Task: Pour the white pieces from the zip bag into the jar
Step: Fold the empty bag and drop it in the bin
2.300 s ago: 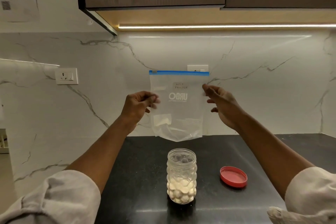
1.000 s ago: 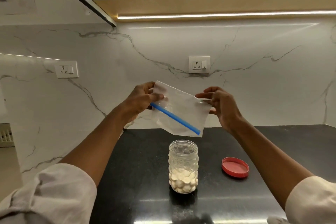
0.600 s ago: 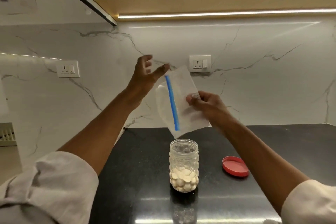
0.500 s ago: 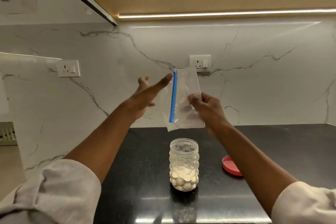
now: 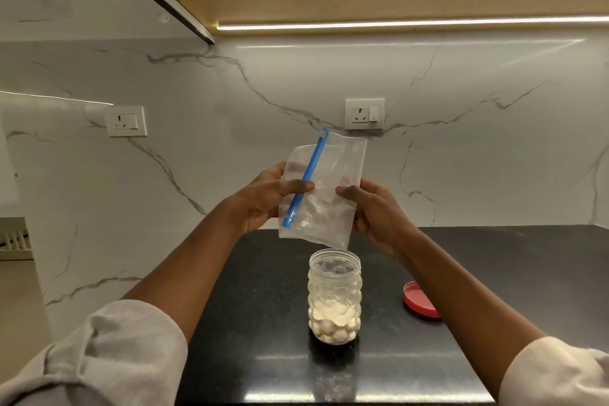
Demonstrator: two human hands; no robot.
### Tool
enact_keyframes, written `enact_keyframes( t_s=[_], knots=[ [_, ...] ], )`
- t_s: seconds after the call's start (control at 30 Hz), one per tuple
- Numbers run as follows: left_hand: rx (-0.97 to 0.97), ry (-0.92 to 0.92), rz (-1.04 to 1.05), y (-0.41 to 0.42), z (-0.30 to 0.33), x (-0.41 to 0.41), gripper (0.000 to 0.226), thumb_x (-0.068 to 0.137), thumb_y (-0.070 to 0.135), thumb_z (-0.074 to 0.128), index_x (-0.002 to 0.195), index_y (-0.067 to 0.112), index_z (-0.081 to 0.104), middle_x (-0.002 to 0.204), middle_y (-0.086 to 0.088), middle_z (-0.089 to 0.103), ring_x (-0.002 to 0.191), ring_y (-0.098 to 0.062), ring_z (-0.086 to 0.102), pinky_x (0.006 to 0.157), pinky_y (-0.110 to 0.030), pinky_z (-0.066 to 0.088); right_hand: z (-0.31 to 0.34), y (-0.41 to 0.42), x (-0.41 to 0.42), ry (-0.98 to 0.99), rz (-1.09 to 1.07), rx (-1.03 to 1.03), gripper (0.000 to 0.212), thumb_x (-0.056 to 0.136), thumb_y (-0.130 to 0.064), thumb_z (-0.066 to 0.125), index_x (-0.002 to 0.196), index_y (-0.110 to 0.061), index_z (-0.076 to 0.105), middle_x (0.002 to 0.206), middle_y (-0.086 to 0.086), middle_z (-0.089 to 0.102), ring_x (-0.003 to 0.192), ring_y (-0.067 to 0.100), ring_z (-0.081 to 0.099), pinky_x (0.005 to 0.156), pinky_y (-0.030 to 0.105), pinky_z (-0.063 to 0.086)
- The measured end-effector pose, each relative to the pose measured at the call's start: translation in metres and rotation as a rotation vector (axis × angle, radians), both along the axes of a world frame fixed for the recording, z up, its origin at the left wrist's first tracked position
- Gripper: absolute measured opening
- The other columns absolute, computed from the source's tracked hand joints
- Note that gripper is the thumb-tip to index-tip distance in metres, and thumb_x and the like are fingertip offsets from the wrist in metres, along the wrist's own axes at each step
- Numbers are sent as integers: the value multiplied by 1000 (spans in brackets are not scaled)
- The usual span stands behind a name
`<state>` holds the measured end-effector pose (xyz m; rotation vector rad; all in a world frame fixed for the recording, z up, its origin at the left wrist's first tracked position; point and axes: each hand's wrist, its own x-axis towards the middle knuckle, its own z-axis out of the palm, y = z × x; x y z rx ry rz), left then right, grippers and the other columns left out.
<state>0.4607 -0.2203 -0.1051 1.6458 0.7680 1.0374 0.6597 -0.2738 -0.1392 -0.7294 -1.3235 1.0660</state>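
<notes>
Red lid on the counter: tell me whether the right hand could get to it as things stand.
Probably yes. The red lid lies bare on the counter beside the right forearm, nothing covering it. But the right hand grips the zip bag and would have to let go first.

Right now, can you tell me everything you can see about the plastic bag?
The bag is thin, see-through plastic, crinkled and floppy, with a blue zip strip running slantwise across it. It looks empty. It is held in the air just above the open jar, its lowest corner close over the jar's mouth. The left hand pinches its left side over the strip, and the right hand grips its right edge. Nothing else touches it.
</notes>
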Motion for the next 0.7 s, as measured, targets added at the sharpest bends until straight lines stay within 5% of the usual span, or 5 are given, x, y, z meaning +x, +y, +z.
enact_keyframes(
  t_s=[0.3,0.43,0.57,0.7],
  knots=[
    [-56,-47,-47,5,-5,-6,58,89,12,68,139,31,46,130,-8,60,111,-33,65,86,-49,58,3,2,6,92,162,-59,44,94,0,54,132,-24,52,130,14,58,98,37,70,56,38,61],
    [-82,-98,-39,2,-3,-5,56,91,13,65,140,30,44,132,-8,57,111,-32,64,79,-45,60,2,5,6,198,164,-68,44,94,3,52,132,-19,53,130,13,59,104,38,68,61,40,61],
    [-276,-124,-139,-2,-2,-10,57,86,39,62,137,16,47,130,-19,62,110,-35,65,78,-44,60,2,3,4,200,17,52,32,94,4,52,111,-18,68,115,10,69,104,34,68,70,41,62],
    [-366,-137,-215,-1,1,-17,77,80,76,48,133,20,48,128,-17,64,114,-43,62,82,-54,57,3,-4,-2,-119,-293,285,36,91,11,52,89,-17,75,97,6,74,93,30,70,73,36,62]
  ],
)
